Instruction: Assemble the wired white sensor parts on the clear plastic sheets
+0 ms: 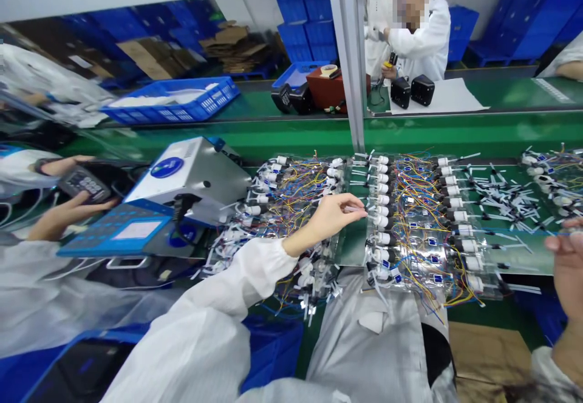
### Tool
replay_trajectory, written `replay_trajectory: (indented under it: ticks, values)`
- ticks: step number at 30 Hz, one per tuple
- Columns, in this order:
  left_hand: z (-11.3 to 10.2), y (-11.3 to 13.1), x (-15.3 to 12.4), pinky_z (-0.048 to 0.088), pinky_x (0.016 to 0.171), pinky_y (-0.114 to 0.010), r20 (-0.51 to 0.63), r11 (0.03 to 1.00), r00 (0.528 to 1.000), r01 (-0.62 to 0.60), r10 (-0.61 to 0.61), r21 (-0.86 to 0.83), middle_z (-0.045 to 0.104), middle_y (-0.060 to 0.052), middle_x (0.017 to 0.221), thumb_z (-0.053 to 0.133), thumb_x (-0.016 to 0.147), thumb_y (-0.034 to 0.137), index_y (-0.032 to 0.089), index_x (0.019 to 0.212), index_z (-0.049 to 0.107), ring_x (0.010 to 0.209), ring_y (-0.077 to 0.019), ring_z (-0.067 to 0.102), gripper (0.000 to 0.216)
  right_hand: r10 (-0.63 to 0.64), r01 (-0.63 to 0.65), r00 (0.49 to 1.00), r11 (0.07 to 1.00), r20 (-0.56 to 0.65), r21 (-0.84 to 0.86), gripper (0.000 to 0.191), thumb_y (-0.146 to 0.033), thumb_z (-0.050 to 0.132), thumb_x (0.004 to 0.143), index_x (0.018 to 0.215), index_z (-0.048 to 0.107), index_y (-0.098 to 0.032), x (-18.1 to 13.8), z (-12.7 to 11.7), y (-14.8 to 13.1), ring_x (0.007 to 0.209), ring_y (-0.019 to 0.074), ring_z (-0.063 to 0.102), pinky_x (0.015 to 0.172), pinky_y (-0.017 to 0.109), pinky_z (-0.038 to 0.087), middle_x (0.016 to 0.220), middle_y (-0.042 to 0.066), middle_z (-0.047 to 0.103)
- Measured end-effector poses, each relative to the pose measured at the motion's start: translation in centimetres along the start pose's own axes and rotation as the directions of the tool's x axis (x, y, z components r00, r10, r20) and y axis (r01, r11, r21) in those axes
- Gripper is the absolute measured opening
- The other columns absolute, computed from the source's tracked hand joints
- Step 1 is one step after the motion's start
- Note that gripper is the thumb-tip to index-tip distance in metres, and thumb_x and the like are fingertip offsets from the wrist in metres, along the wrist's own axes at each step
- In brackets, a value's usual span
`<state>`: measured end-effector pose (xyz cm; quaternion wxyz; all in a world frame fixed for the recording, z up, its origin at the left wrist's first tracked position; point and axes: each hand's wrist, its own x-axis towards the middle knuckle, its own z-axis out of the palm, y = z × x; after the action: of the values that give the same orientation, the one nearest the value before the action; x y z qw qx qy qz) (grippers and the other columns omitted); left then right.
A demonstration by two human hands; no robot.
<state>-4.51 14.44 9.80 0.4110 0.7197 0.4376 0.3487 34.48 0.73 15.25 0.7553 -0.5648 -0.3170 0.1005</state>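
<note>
My left hand (pixel 337 215) is closed in a pinch beside a row of parts with white caps (pixel 381 211). A small pale piece shows at its fingertips, too small to name. Yellow, red and blue wires (pixel 410 184) join that row to a second row of white-and-black connectors (pixel 450 199), on clear plastic. At the right edge is my right hand (pixel 569 263), partly cut off, with thumb and fingers together. A thin blue wire (pixel 523 231) runs towards its fingertips from the second row; their grip is blurred.
Loose white strips (pixel 510 196) lie on the green bench to the right. Left of my left hand is another wired bundle (pixel 291 190), then a grey-and-blue machine (pixel 182 172). A co-worker's hands (pixel 68 209) hold a black device. A metal post (pixel 348 57) rises behind.
</note>
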Motion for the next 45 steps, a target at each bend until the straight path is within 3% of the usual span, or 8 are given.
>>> replay_trajectory:
  ticks: [5,8,11,14,17,21,26,45]
  values:
    - [0.6,-1.8,-0.5,0.061,0.077,-0.030,0.034,1.000,0.999,0.024,-0.024,-0.007,0.081,-0.009,0.093,0.082,0.082,0.034,0.015,0.094,0.079,0.081,-0.0194,0.076,0.023,0.002,-0.022,0.990,0.990,0.138,0.143,0.027,-0.015,0.089,0.068,0.090,0.078,-0.024,-2.3,3.1,-2.7,0.080,0.0290,0.075,0.087,0.057,0.058,0.077,0.004,0.068]
    - [0.7,-1.8,-0.7,0.060,0.075,-0.030,0.051,1.000,0.999,0.002,-0.003,0.005,0.082,-0.008,0.093,0.081,0.083,0.033,0.016,0.093,0.081,0.083,-0.0203,0.076,0.020,0.099,-0.171,0.930,0.969,0.354,0.176,0.028,-0.017,0.089,0.070,0.092,0.073,-0.023,-4.0,4.6,-2.8,0.073,0.0249,0.076,0.077,0.045,0.063,0.079,0.003,0.070]
    - [0.6,-1.1,-0.3,0.060,0.081,-0.032,0.096,0.997,0.992,-0.079,0.078,0.013,0.082,-0.008,0.097,0.079,0.087,0.032,0.018,0.095,0.082,0.088,-0.0212,0.076,0.017,0.170,-0.220,0.736,0.975,0.655,-0.005,0.022,-0.022,0.087,0.077,0.094,0.073,-0.024,-6.1,6.2,-1.6,0.069,0.0168,0.071,0.063,0.030,0.059,0.089,0.003,0.073]
    - [0.8,-0.3,0.5,0.058,0.095,-0.035,0.122,0.977,0.970,-0.207,0.212,-0.051,0.082,-0.010,0.105,0.075,0.091,0.031,0.018,0.099,0.082,0.100,-0.0221,0.076,0.017,0.188,-0.095,0.526,0.982,0.829,-0.162,0.016,-0.030,0.079,0.087,0.102,0.077,-0.025,-8.5,8.2,0.2,0.085,0.0180,0.070,0.072,0.030,0.059,0.098,0.006,0.073]
    - [1.3,0.0,1.0,0.057,0.098,-0.035,0.131,0.964,0.958,-0.242,0.256,-0.114,0.081,-0.010,0.107,0.070,0.096,0.032,0.017,0.105,0.081,0.102,-0.0216,0.076,0.020,0.205,-0.147,0.442,0.977,0.873,-0.155,0.019,-0.035,0.069,0.096,0.111,0.077,-0.027,-10.9,10.0,1.8,0.091,0.0194,0.070,0.081,0.034,0.060,0.107,0.007,0.071]
    - [2.3,-0.6,0.9,0.058,0.086,-0.032,0.127,0.952,0.948,-0.275,0.292,-0.135,0.080,-0.010,0.096,0.071,0.095,0.032,0.017,0.100,0.081,0.090,-0.0198,0.074,0.019,0.310,-0.402,0.484,0.909,0.818,-0.107,0.023,-0.036,0.076,0.090,0.111,0.074,-0.025,-12.8,11.4,3.1,0.079,0.0172,0.070,0.073,0.032,0.062,0.100,0.005,0.070]
    - [2.9,-1.3,0.3,0.055,0.078,-0.032,0.182,0.903,0.887,-0.398,0.424,-0.165,0.076,-0.009,0.087,0.074,0.094,0.029,0.017,0.094,0.080,0.082,-0.0176,0.069,0.013,0.270,-0.382,0.621,0.924,0.736,-0.017,0.013,-0.034,0.076,0.090,0.098,0.077,-0.024,-13.4,11.8,4.0,0.082,0.0177,0.071,0.075,0.032,0.063,0.102,0.006,0.071]
    - [2.9,-1.6,0.2,0.057,0.079,-0.037,0.104,0.885,0.884,-0.439,0.457,-0.153,0.078,-0.008,0.080,0.078,0.090,0.031,0.020,0.086,0.081,0.081,-0.0201,0.070,0.013,0.304,-0.459,0.579,0.888,0.756,-0.006,0.013,-0.036,0.076,0.090,0.094,0.076,-0.024,-14.4,12.8,5.0,0.076,0.0171,0.072,0.075,0.033,0.064,0.092,0.003,0.072]
